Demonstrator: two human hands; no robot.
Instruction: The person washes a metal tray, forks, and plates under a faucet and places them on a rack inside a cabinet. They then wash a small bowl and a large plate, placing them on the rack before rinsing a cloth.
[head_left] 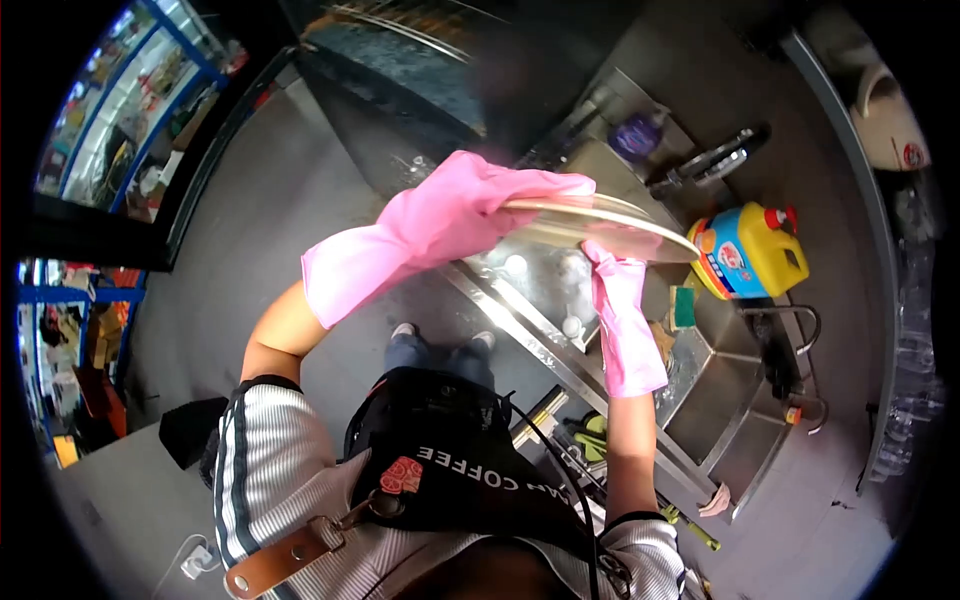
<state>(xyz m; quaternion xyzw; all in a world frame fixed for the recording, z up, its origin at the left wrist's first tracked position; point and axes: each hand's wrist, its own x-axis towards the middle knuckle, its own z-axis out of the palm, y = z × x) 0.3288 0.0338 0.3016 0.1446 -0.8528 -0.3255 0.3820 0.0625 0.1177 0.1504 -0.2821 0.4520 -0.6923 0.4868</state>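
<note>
Both my hands wear pink rubber gloves. A pair of pale plates (640,240), seen nearly edge-on, is held up over the steel sink (545,345). My left hand (485,195) is closed on the plates' left end, with its fingers along the upper edge. From below, my right hand (620,285) grips the near side of the plates; some of its fingers are hidden behind them. Inside the sink under the plates are wet, shiny surfaces and small white round items (573,326). A green and yellow sponge (682,307) lies right of my right hand.
A yellow detergent jug (745,250) with a red cap stands behind the sink, by the plates' right end. Farther back are a purple container (635,137) and a metal faucet (715,160). Another sink basin (715,385) lies to the right. Green-handled tools (590,440) are below the counter.
</note>
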